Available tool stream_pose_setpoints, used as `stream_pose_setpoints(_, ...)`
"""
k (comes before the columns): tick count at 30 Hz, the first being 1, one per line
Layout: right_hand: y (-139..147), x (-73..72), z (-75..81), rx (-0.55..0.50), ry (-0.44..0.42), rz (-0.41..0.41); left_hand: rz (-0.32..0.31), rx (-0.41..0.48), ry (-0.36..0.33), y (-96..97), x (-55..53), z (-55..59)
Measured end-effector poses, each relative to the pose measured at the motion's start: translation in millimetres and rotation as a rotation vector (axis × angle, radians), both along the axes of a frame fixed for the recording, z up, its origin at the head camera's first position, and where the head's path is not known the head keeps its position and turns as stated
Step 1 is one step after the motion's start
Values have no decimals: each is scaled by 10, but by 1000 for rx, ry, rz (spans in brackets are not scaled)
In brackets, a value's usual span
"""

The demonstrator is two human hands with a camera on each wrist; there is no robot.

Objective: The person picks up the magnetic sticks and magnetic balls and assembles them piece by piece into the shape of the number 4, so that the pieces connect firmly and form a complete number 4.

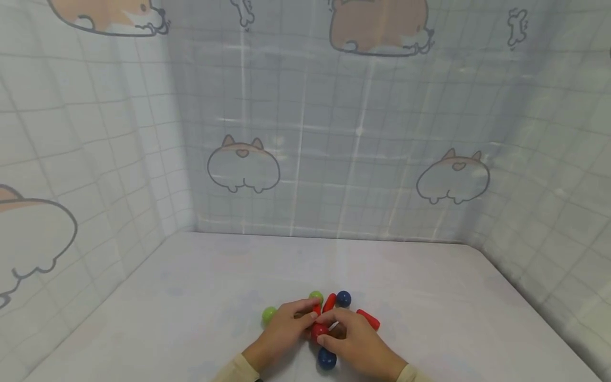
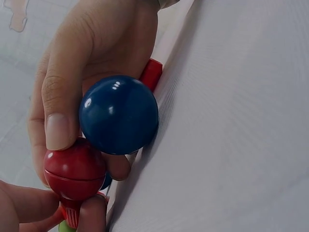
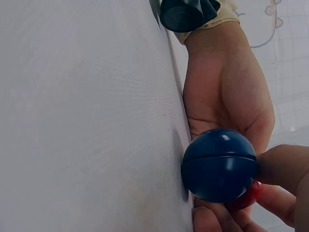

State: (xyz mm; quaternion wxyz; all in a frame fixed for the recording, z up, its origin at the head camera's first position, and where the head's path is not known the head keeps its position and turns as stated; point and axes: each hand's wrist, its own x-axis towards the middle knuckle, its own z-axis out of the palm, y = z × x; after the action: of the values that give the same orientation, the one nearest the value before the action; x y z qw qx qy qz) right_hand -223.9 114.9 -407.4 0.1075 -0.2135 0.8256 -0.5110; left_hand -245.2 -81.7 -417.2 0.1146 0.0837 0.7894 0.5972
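Between the two hands is a red ball with a seam round it. From it runs a ribbed red stem, which my left hand pinches with thumb and fingers. My right hand holds the ball itself, thumb on one side and index finger on the other. Close in front of the red ball sits a glossy blue ball, large in both wrist views. In the right wrist view the blue ball covers most of the red ball. Whether the blue and red balls are joined is unclear.
Beyond the hands lie a green ball, a red rod and another blue ball. A second green ball is left of my left hand, another red rod right of my right hand. Patterned cloth walls the white table.
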Motion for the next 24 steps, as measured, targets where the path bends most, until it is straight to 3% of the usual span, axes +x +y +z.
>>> stream_pose_setpoints(6,-17,-5,11,17,-14,-17,-10,28,-1,-8,8,11)
stream_pose_setpoints(13,-23,-5,11,-1,-2,-20,-120,146,-45,-86,-1,37)
stream_pose_setpoints(20,2,-45,-2,-13,-13,-12,-181,-98,-1,-143,15,95)
stream_pose_setpoints(24,17,-54,18,-4,-7,-10,-202,-118,26,-137,22,100)
